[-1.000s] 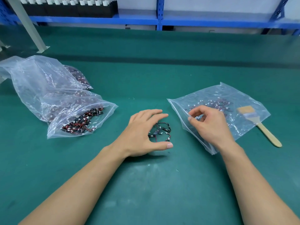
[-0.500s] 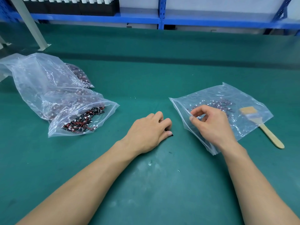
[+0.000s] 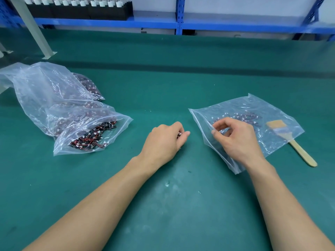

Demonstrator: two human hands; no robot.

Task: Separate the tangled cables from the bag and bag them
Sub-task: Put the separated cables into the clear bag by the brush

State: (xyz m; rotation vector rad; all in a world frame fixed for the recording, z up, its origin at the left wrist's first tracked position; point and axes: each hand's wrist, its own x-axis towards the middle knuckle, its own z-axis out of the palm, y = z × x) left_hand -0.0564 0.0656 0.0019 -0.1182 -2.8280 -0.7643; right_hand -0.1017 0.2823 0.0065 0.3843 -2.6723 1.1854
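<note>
My left hand (image 3: 164, 142) is curled round a small bunch of red and black cables (image 3: 179, 134) on the green mat; only a white connector and a bit of black show between the fingers. My right hand (image 3: 235, 140) pinches the open edge of a clear zip bag (image 3: 253, 109) lying flat to the right, with several separated cables inside it. At the left lies another clear bag (image 3: 87, 134) with its mouth open, full of tangled red and black cables.
A larger crumpled plastic bag (image 3: 41, 91) with more packed cable bags sits behind the left bag. A wooden-handled brush (image 3: 290, 140) lies partly on the right bag. A blue shelf rack (image 3: 179, 24) and a grey post (image 3: 32, 28) stand at the mat's far edge.
My left hand has closed over the loose cables that lay spread on the mat and gathered them into its grip. My right hand stays on the bag's edge.
</note>
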